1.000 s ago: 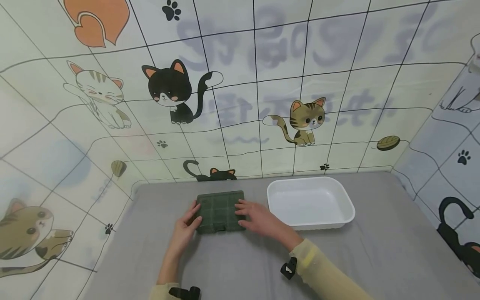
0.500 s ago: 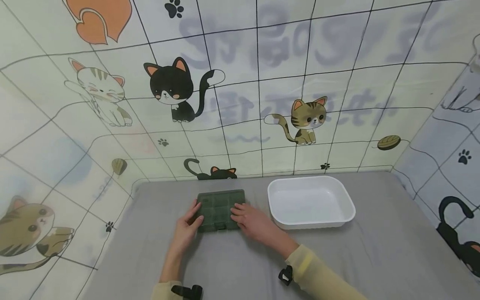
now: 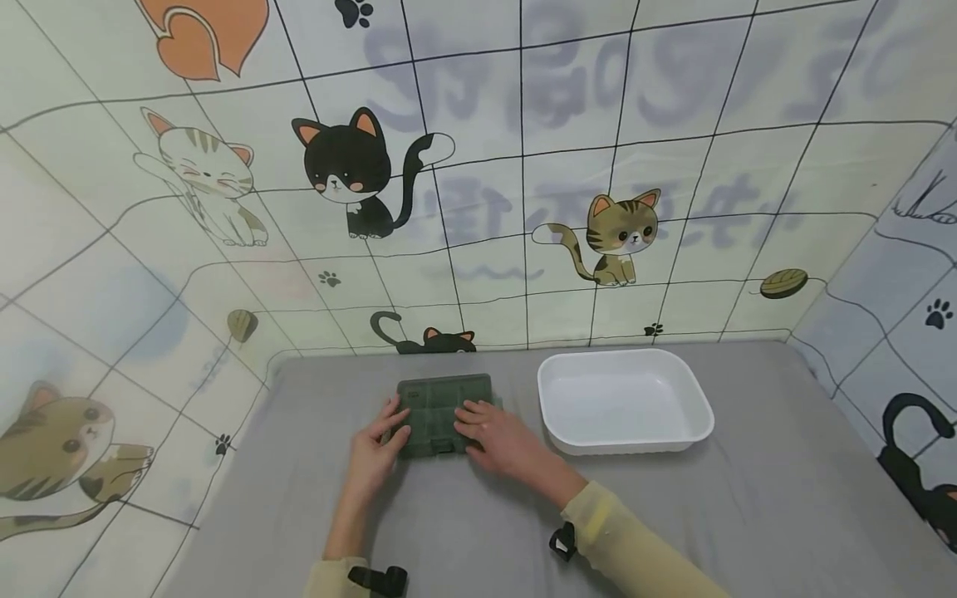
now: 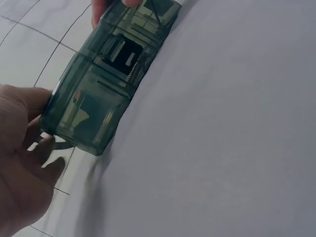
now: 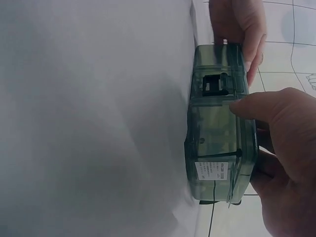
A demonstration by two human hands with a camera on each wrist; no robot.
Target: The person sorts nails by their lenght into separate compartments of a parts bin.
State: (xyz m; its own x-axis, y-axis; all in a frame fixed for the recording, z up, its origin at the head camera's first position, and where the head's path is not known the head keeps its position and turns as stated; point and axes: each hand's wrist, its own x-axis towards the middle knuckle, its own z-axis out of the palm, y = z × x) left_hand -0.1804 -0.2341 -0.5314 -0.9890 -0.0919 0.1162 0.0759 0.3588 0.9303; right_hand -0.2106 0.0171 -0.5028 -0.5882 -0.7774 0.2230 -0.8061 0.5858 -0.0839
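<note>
A dark green see-through compartment box (image 3: 434, 415) lies on the grey cloth, its lid down and a small black latch (image 5: 215, 85) on the front side. My left hand (image 3: 374, 448) grips its left end, thumb at the front corner and fingers along the side. From the right, my right hand (image 3: 504, 436) reaches over the lid. Its fingers rest on top, and in the right wrist view the thumb (image 5: 252, 106) bends to the lid's front rim beside the latch. The contents are blurred through the tinted plastic. A white label (image 5: 211, 171) sticks to the front side.
A white rectangular tray (image 3: 624, 444) stands just right of the box. Grey cloth (image 3: 463, 531) covers the table. Behind and on both sides rises a light sheet (image 3: 478, 249) printed with cats and grid lines.
My right hand has slid from the box's right edge leftward over the lid, its thumb now near the latch. The left hand keeps its hold. The head view has shifted slightly.
</note>
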